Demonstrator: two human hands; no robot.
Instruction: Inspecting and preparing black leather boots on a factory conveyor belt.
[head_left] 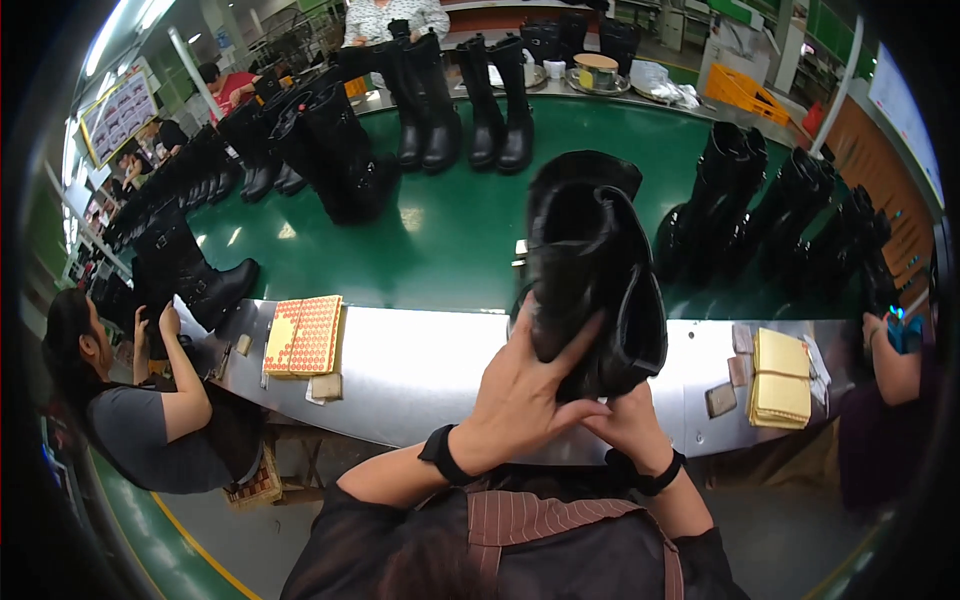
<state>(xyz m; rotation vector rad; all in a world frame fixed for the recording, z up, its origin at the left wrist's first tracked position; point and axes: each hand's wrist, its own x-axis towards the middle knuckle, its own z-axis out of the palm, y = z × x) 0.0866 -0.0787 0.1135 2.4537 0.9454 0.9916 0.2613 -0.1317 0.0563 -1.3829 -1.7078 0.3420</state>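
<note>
I hold up what looks like a pair of black leather boots (560,250) over the metal edge of the bench, their shaft openings tipped toward me. My left hand (525,385) grips the near left side, its fingers spread along the leather and its thumb at the lower end. Lower down on the right, my right hand (635,428) clasps the boots near their bottom edge. Most of its fingers are hidden behind the leather. Both wrists wear black bands.
A green work surface (440,255) carries several black boots (430,110) behind and glossy ones (710,200) at right. A red-dotted sticker pad (303,335) and a yellow pad (780,378) lie on the metal edge. Co-workers sit at left (150,420) and right (890,380).
</note>
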